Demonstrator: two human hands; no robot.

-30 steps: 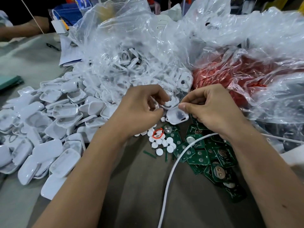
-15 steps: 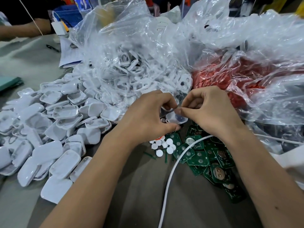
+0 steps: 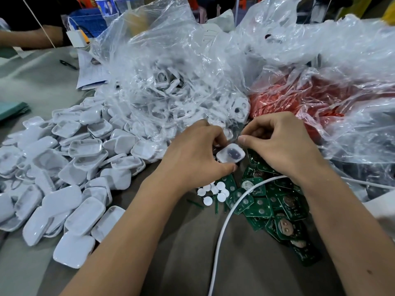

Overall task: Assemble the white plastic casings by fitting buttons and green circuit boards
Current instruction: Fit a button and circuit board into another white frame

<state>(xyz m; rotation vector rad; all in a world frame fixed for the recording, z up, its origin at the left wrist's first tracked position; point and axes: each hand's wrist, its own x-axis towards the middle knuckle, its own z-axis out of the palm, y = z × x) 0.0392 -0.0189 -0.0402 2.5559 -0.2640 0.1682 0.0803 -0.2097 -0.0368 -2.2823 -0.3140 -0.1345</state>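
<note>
Holding one small white rounded-square plastic casing (image 3: 230, 155) above the grey table surface (image 3: 149, 242), the left hand (image 3: 192, 159) pinches it between curled fingers at the top edge and thumb at the lower edge. Casing: open face up, dark round shape visible inside; whether that is a board or a hole cannot be told.

Right hand (image 3: 280, 146): fingers curled inward, thumb tip at the casing's upper right corner; whether anything is pinched between its fingertips cannot be told.

Pile of loose white plastic casings (image 3: 64, 174): spread over the table to the left of the left forearm, many lying open side up.

Clear plastic bag of white casing parts (image 3: 171, 82): behind the hands, crumpled, spilling toward the pile.

Heap of green circuit boards (image 3: 275, 210): on the table under and below the right wrist, overlapping one another, round metal contacts showing.

Cluster of small white round buttons (image 3: 213, 192): on the table just below the left hand, touching the left edge of the board heap.

White cable (image 3: 222, 231): curves from the bottom edge up across the boards toward the right wrist.

Clear bag holding red material (image 3: 299, 99): behind the right hand.

Another person's arm (image 3: 27, 39): rests at the far left edge.
</note>
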